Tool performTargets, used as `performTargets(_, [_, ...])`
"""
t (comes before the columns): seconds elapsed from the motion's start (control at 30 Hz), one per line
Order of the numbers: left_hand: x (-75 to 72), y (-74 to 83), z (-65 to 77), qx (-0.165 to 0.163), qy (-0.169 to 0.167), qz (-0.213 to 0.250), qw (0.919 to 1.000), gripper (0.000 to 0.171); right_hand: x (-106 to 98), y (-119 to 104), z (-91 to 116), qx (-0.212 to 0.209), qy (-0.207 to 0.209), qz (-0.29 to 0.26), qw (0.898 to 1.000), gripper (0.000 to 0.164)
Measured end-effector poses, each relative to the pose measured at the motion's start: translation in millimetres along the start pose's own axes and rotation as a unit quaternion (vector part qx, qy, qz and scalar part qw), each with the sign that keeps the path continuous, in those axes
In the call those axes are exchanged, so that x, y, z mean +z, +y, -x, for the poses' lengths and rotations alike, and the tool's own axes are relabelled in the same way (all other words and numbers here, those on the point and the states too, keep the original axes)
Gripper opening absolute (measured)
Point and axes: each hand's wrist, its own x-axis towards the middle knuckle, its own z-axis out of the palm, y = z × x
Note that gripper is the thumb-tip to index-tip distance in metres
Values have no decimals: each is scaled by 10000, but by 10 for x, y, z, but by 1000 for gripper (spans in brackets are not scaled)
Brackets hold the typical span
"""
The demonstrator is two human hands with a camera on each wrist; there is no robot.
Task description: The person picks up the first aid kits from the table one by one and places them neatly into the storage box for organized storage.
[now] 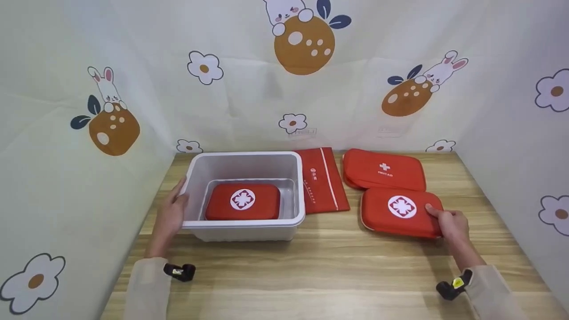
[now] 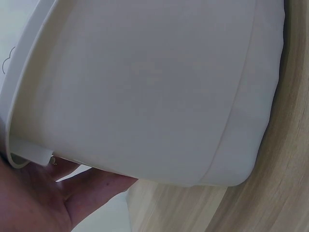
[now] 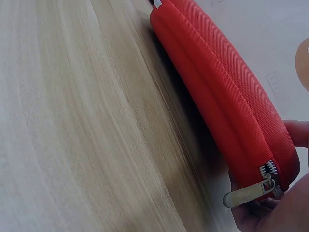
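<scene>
My right hand (image 1: pixel 454 226) grips the right end of a red first-aid case (image 1: pixel 378 213) with a white round emblem, thumb on top and fingers underneath. In the right wrist view, the zipper pull (image 3: pixel 244 194) hangs at the gripped end, and the case's underside is over the wooden table. On the left, my left hand (image 1: pixel 171 213) holds the side of a white plastic bin (image 1: pixel 242 233) at its rim; some fingers lie along the outer wall (image 2: pixel 145 92) in the left wrist view. Inside the bin lies a smaller red first-aid case (image 1: pixel 222 209) with a similar emblem.
A flat red pouch (image 1: pixel 326 191) with a white stripe lies right of the bin, partly hidden by it. Behind the held case is another red first-aid case (image 1: pixel 404 171) with a white cross. Patterned cloth walls (image 1: pixel 249 115) border the wooden table (image 1: pixel 311 280).
</scene>
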Motion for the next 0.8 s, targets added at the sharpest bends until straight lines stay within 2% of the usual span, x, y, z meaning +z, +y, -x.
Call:
performTargets(0.37, [7,8,2,-6,31,104,9999,54,28,-12,18,96,-90,-364,9992,93])
performTargets(0.5, [6,15,6,-92,-46,128,9999,54,54,-22,20,68,-114,-443,9989,86])
performTargets(0.6, [4,18,8,-79,-42,114,9999,54,74,-37,32,52,-181,-524,9984,80])
performTargets(0.8, [-1,14,1,22,31,6,10000,54,108,-69,88,46,-455,-705,9965,81])
